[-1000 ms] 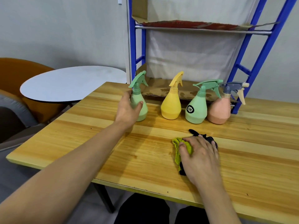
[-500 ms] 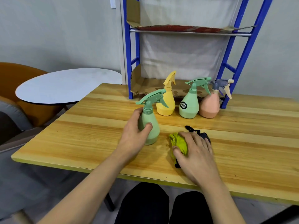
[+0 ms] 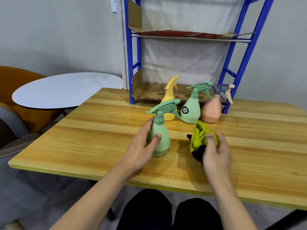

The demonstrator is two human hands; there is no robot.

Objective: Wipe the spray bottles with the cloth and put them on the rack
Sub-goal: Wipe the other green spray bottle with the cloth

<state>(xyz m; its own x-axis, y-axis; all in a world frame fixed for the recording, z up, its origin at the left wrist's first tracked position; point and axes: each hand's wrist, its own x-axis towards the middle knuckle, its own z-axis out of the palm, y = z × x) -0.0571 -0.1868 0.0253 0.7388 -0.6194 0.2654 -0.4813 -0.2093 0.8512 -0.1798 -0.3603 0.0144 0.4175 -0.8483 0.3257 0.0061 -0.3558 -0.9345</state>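
Note:
My left hand (image 3: 141, 146) grips a pale green spray bottle (image 3: 160, 135) that stands upright near the middle of the wooden table (image 3: 99, 138). Just right of it, my right hand (image 3: 216, 151) holds a bunched yellow-green and black cloth (image 3: 199, 138) lifted off the table, apart from the bottle. Behind stand a yellow bottle (image 3: 169, 100), a second green bottle with a round black label (image 3: 191, 108) and a peach bottle with a grey trigger (image 3: 211, 110). They stand in front of the blue rack (image 3: 227, 72), whose bottom shelf (image 3: 149, 92) is lined with cardboard.
The rack's upper shelf (image 3: 191, 34) also carries cardboard, with a white sheet hanging behind. A round white side table (image 3: 63, 88) and an orange chair (image 3: 20, 80) stand to the left. My dark-trousered knees (image 3: 166, 211) show under the table's near edge.
My left hand pulled the green bottle from the row toward me and set it mid-table. My right hand closed on the cloth and raised it off the table.

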